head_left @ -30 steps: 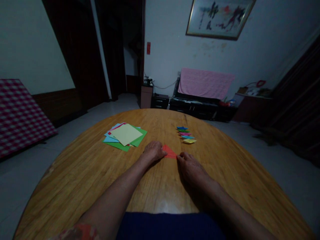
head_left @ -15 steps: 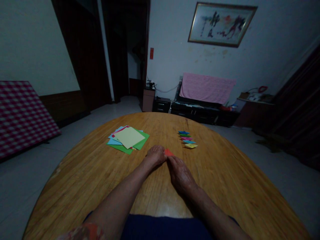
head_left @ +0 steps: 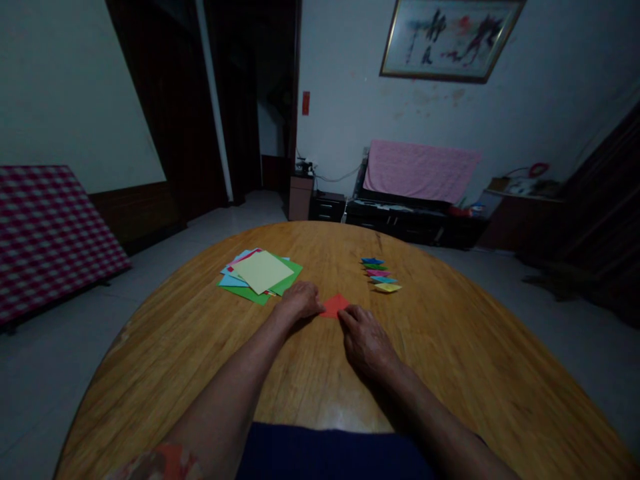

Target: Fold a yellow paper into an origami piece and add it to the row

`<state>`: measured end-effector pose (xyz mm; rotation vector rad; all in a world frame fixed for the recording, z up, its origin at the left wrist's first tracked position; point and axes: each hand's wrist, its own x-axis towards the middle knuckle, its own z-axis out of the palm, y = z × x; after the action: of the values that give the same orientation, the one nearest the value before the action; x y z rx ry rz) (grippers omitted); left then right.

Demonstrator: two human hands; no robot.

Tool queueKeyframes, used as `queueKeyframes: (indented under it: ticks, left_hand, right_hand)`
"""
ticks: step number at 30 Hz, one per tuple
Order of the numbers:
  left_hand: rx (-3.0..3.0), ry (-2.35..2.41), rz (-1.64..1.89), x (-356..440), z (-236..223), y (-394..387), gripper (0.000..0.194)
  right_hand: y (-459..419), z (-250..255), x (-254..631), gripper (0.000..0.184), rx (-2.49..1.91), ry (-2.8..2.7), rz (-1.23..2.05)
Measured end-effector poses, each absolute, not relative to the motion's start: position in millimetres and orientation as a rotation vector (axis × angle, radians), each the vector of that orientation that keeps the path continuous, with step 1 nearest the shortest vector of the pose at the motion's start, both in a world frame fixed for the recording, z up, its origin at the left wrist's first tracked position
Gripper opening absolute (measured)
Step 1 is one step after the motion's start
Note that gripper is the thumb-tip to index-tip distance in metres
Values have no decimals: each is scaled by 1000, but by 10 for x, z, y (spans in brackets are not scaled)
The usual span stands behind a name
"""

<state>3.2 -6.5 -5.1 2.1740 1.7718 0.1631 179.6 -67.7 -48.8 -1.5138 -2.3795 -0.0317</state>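
Drawn apart, left hand (head_left: 299, 300) and right hand (head_left: 365, 341) rest flat, red paper triangle (head_left: 334, 306) between, touching both

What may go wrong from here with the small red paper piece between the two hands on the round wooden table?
The red paper triangle lies flat between the fingertips of the left hand and the right hand, so it might slide or crease unevenly. The loose stack of coloured paper sheets lies near the left hand, and a wide movement could disturb it. The row of small coloured paper pieces is light and could also get knocked out of line.
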Motion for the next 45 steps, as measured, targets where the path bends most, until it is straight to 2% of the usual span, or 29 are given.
queueKeyframes:
  ticks: [8,18,26,32,36,41,43,45]
  left_hand:
    - [2183,1704,127,-40,-71,-2,22]
    - [2102,1596,97,-108,-136,87,22]
    - [2104,1613,74,-91,-71,70,22]
    - [2154,1613,65,-83,-87,103,21]
    - [2142,1600,105,-95,-149,153,21]
    - [2093,1566,145,-124,-217,214,18]
    - [2066,1536,192,-154,-238,222,16]
    - [2009,1502,250,-190,-258,218,13]
  right_hand:
    - [-751,-406,2044,21,-1635,-2365,-94]
    - [-492,-161,1960,24,-1879,-2407,102]
    - [-251,-246,1715,37,-1907,-2270,29]
    - [-130,-325,1726,29,-1937,-2117,124]
    - [-90,-307,1778,21,-1912,-1957,370]
    - [-100,-225,1854,48,-1710,-1768,927]
    - [-115,-193,1873,50,-1663,-1760,1006]
    - [-125,-170,1884,42,-1589,-1729,1026]
